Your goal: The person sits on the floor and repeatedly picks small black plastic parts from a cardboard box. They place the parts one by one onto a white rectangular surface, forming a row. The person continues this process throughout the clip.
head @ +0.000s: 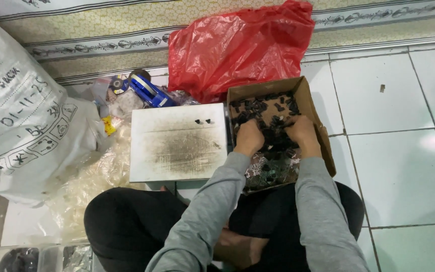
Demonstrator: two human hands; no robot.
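Observation:
A brown cardboard box (308, 98) sits on the tiled floor in front of me, filled with several small black parts (258, 108). My left hand (248, 137) and my right hand (302, 132) are both dug into the pile, knuckles up and fingers buried among the pieces. Whether either hand grips a piece is hidden by the pile. Grey sleeves cover both forearms. Left of the box lies a white, smudged flat board (177, 142) with two small black parts (203, 121) on it.
A red plastic bag (237, 45) lies behind the box. A large white sack (21, 116) stands at the left, with clear plastic bags (96, 176) and a blue tape dispenser (149, 91) near it. White floor tiles (404, 151) spread to the right. My black-trousered legs are folded below.

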